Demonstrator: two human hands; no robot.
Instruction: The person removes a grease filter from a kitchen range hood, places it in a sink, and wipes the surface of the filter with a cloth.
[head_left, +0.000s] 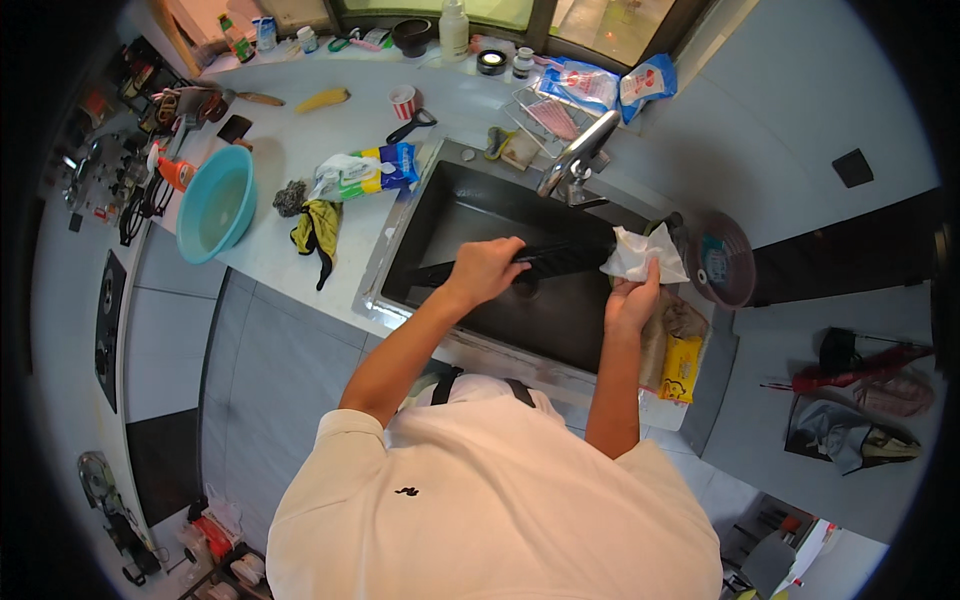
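Over the dark sink basin (480, 202), my left hand (486, 271) grips a long black object (566, 257), whose exact kind I cannot tell. It lies across the basin, slanting slightly up to the right. My right hand (634, 296) holds a crumpled white wipe or tissue (646, 255) at the object's right end; whether the two touch is unclear. A chrome faucet (581, 154) rises behind the basin. Left of the sink lie an opened pack of wipes (366, 172), a yellow-green cloth (318, 229) and a steel wool scrubber (289, 199).
A blue basin (217, 204) with liquid overhangs the counter's left front edge. Behind the sink are a wire rack (551, 112) and sponges (517, 148). A round plastic basket (724, 259) and a yellow packet (681, 367) sit at the right. Bottles line the windowsill.
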